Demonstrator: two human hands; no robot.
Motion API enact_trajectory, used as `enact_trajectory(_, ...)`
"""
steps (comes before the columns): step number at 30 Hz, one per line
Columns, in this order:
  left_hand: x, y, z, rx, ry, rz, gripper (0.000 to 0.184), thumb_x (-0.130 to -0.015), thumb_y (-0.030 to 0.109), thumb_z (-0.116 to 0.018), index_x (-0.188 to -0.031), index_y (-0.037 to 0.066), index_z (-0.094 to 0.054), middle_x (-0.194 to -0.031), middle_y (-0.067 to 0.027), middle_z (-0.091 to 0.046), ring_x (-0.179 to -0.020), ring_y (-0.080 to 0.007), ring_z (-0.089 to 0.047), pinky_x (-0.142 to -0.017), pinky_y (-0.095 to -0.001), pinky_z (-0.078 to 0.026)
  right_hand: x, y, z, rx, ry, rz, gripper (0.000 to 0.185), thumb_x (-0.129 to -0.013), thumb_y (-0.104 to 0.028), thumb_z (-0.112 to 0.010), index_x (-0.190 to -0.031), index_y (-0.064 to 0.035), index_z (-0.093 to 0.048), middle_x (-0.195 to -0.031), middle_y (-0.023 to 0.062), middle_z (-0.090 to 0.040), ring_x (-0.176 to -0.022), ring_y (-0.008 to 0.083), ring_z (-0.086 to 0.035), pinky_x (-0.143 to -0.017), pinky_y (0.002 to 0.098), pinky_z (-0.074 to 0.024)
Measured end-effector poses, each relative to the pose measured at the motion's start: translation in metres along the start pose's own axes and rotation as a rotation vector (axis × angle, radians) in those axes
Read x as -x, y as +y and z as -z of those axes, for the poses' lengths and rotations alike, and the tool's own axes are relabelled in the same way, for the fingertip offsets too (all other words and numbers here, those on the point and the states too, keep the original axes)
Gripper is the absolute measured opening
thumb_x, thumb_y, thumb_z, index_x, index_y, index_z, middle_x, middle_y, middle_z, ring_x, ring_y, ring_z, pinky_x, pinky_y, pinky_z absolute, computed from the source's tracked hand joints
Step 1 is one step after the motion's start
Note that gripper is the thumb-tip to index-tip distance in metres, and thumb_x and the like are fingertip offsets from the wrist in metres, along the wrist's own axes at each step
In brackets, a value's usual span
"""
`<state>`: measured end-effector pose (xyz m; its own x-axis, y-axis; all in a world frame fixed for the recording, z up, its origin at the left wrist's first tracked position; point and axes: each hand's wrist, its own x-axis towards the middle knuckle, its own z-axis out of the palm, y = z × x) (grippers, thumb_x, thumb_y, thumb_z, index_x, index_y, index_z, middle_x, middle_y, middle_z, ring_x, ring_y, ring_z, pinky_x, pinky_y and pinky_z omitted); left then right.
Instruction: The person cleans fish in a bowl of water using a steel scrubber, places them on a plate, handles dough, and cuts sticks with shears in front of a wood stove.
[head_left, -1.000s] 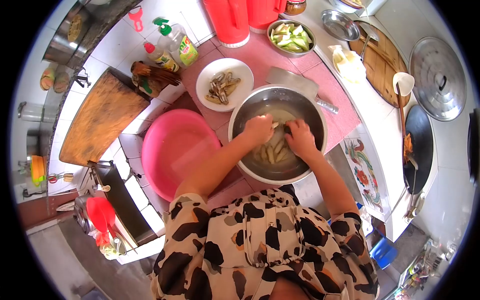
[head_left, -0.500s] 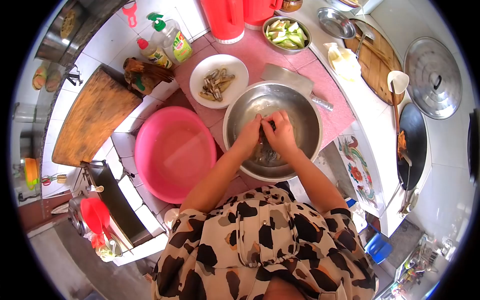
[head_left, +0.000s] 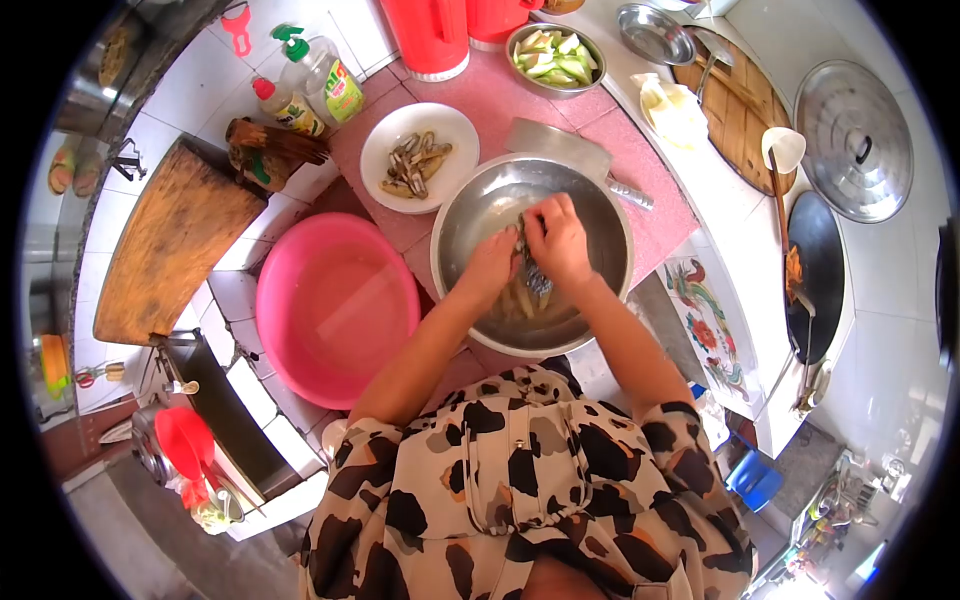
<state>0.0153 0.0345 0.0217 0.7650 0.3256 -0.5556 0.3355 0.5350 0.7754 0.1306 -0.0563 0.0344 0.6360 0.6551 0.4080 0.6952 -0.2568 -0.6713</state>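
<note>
Both hands are over the wide steel bowl [head_left: 455, 225], their closed fingertips meeting around a small dark, glistening piece, apparently a razor clam [head_left: 523, 232]. My left hand [head_left: 490, 264] pinches it from the left. On the other side, my right hand [head_left: 560, 245] has its fingers curled at the same piece and hides part of it. Water and several long, yellowish-brown pieces [head_left: 525, 298] like razor clams lie in the bowl beneath. A white plate [head_left: 462, 135] behind it carries a small pile of similar long pieces [head_left: 415, 162].
A cleaver [head_left: 560, 145] lies behind the bowl, its handle pointing right. The pink basin [head_left: 340, 290] of water stands left. Cut green vegetables fill a steel bowl [head_left: 556, 60] at the back, near red thermoses [head_left: 430, 40]. A wok [head_left: 815, 280] sits at right.
The right hand has shifted up slightly and its fingers have turned around the piece. The long pieces in the bowl show more clearly below the hands. The whole view has shifted slightly.
</note>
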Motion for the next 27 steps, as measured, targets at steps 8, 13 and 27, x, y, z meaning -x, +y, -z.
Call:
enact_trajectory(8, -0.003, -0.006, 0.009, -0.055, 0.054, -0.158, 0.022, -0.095, 0.023, -0.057, -0.104, 0.004, -0.062, -0.079, -0.0001, -0.057, -0.061, -0.0086, -0.050, -0.058, -0.0217, -0.041, 0.027, 0.055, 0.003, 0.306, -0.330, -0.020, 0.021, -0.081, -0.013, -0.066, -0.101, -0.0088, -0.061, -0.100, 0.0144, -0.059, -0.095, 0.0354, -0.059, -0.082, 0.0451, -0.0493)
enact_trajectory(13, -0.003, -0.007, 0.015, -0.132, 0.022, -0.025, 0.017, -0.094, 0.015, -0.056, -0.105, 0.003, -0.056, -0.081, -0.0012, -0.057, -0.061, -0.0081, -0.051, -0.056, -0.0215, -0.042, 0.014, 0.053, 0.017, 0.061, -0.199, -0.164, 0.030, -0.075, -0.009, -0.070, -0.104, -0.0050, -0.062, -0.098, 0.0157, -0.061, -0.094, 0.0353, -0.060, -0.083, 0.0421, -0.0491)
enact_trajectory(27, 0.012, 0.001, 0.009, -0.596, -0.082, -0.270, 0.022, -0.091, 0.013, -0.054, -0.108, -0.001, -0.057, -0.076, -0.0069, -0.061, -0.064, -0.0156, -0.057, -0.061, -0.0305, -0.046, -0.017, 0.005, 0.034, -0.095, -0.100, 0.081, 0.005, -0.078, -0.006, -0.068, -0.079, -0.0044, -0.064, -0.081, 0.0135, -0.060, -0.076, 0.0325, -0.060, -0.064, 0.0395, -0.0497)
